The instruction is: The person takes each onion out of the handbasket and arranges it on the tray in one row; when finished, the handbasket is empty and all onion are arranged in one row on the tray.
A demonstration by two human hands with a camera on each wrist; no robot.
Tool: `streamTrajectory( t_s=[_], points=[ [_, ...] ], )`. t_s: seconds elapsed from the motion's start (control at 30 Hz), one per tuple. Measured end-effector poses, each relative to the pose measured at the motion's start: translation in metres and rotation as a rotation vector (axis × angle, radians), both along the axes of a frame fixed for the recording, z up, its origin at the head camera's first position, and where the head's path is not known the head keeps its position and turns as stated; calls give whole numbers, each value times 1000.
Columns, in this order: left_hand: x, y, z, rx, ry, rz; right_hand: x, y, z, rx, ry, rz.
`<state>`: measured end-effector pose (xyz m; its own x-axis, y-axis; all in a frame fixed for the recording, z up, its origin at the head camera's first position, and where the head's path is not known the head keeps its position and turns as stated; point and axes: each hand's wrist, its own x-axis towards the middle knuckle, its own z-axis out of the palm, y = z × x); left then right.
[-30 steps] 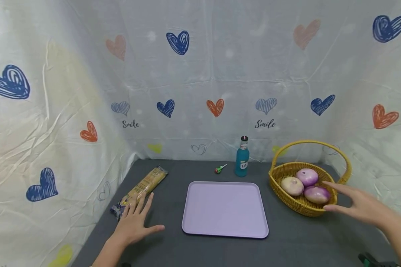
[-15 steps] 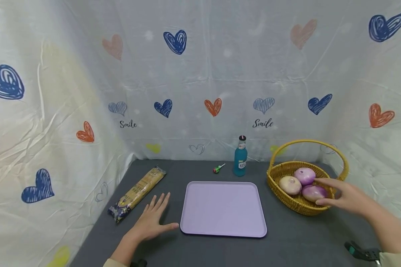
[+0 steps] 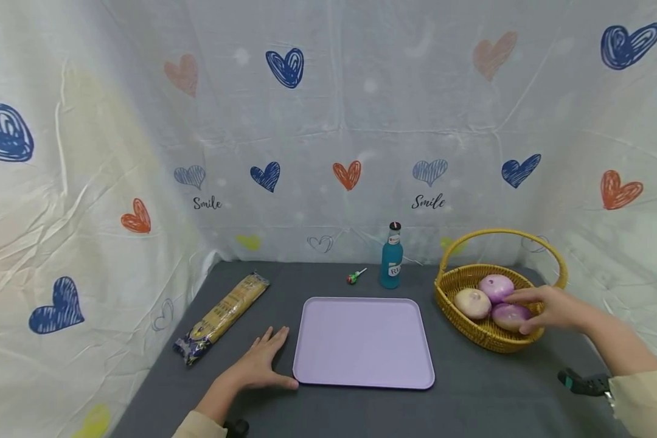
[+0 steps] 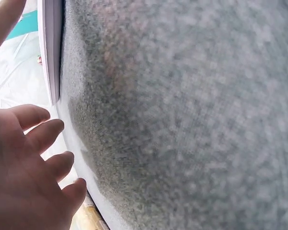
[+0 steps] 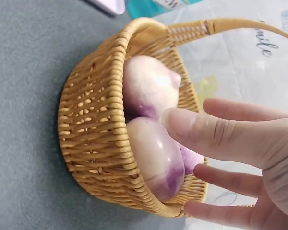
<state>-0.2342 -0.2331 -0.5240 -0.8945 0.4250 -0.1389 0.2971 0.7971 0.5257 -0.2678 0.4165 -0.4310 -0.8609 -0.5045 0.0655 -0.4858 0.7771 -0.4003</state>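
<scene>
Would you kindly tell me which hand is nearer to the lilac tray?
Left. The left hand is just left of the lilac tray; the right hand is farther off to its right, by the wicker basket.

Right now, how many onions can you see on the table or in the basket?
3. All are in the wicker basket: a pale onion on the left, a purple onion at the back, and a front purple onion. Another could be hidden underneath.
</scene>
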Motion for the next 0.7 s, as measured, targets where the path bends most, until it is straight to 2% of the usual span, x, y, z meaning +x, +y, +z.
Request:
streamTrajectory(
  t_s=[0.07, 0.23, 0.43, 0.7],
  points=[
    [-2, 1, 0, 10, -15, -13, -4, -1, 5, 7, -79, 14],
    [-5, 4, -2, 40, -54, -38, -14, -5, 8, 32, -174, 43],
    [-6, 7, -5, 47, -81, -38, -24, -10, 0, 115, -156, 72],
    [-6, 11, -8, 15, -46, -45, -29, -15, -4, 147, -151, 77]
  ],
)
